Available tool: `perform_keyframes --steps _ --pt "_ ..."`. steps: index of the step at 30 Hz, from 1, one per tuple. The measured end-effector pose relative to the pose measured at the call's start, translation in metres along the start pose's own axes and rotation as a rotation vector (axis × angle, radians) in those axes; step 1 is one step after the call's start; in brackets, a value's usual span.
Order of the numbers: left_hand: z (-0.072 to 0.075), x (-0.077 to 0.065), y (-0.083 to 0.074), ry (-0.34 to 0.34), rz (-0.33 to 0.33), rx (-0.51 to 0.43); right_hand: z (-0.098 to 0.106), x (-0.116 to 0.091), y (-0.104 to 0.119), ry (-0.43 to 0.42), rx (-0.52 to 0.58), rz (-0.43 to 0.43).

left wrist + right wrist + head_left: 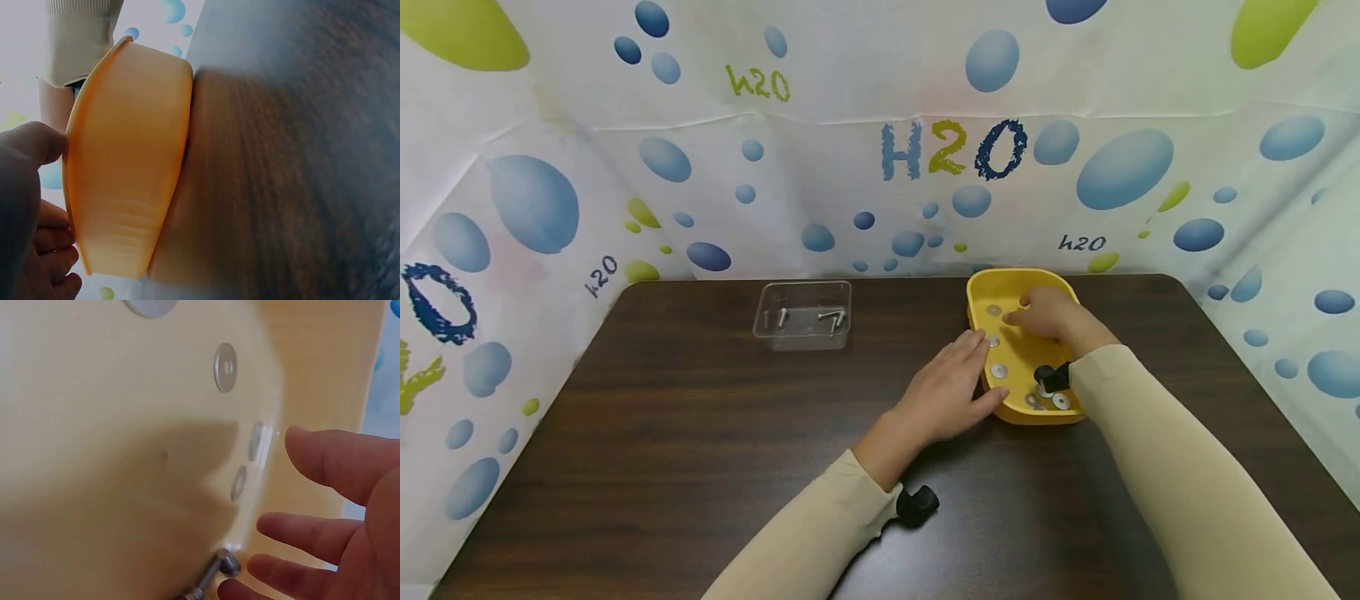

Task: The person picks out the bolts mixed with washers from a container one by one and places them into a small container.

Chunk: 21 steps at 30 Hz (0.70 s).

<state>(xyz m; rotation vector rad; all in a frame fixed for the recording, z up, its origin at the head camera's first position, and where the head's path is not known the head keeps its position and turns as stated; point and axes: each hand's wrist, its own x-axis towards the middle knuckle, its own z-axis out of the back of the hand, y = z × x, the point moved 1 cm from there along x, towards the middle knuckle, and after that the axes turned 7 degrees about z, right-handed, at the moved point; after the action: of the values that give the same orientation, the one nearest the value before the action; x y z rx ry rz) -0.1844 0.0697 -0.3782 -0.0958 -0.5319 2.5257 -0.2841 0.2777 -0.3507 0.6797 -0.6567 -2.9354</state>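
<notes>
A yellow plastic bin stands at the back right of the table, with several flat metal washers scattered over its floor. My left hand rests along the bin's near-left rim; in the left wrist view its thumb and fingertips are at the edge of the orange-looking wall. Inside the bin reaches my right hand. The right wrist view shows its fingers spread apart with nothing between them, beside a washer and, lower down, a metal bolt close to the fingertips.
Left of the bin, a clear plastic box holds several metal bolts. Both stand on a dark wooden table, close to its back edge. Behind hangs a white cloth with blue and green spots. Each sleeve has a black wrist camera.
</notes>
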Motion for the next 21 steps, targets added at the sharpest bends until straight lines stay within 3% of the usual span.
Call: perform_keyframes --steps 7,12,21 --pt "-0.001 0.001 0.002 -0.013 -0.011 0.002 -0.005 0.004 -0.003 -0.037 0.030 -0.021" --pt "-0.002 0.001 0.002 -0.021 -0.013 0.004 -0.007 0.008 -0.008 -0.092 -0.011 0.040" --pt "-0.001 0.002 0.002 -0.011 -0.002 0.004 -0.007 0.011 -0.009 -0.077 -0.010 0.062"
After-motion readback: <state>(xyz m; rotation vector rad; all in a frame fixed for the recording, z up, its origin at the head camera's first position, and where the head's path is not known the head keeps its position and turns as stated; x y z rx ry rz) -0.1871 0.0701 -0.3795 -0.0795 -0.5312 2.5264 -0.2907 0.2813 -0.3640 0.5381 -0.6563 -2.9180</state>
